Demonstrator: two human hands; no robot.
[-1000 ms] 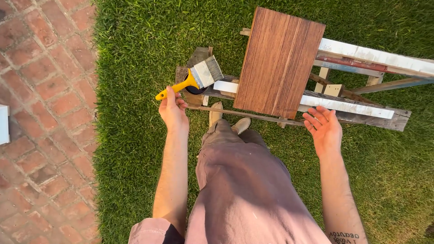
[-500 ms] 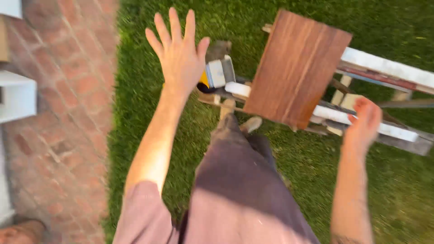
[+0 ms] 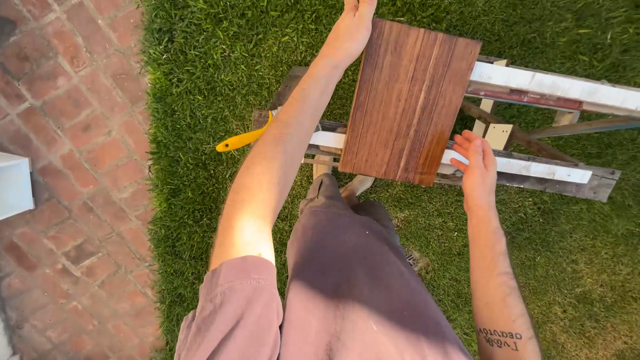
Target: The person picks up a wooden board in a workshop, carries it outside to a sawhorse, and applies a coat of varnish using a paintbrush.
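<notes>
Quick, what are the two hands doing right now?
Left hand: at the far corner of the stained wooden panel; fingers cut off, grip cannot be told.
Right hand: open, empty, beside the panel's near edge.

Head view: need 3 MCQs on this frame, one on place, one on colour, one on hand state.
1. Where does the wooden panel lie?
A. on the brick paving
B. on the rough wooden frame
C. on the grass

2. What colour is the brush handle?
A. yellow
B. blue
C. black

3. How is the right hand?
A. fisted round the brush
B. open, fingers at the panel's right edge
C. out of view

1 B, panel rests across the frame's rails.
2 A, yellow against grass.
3 B, fingers spread, nothing gripped.
</notes>
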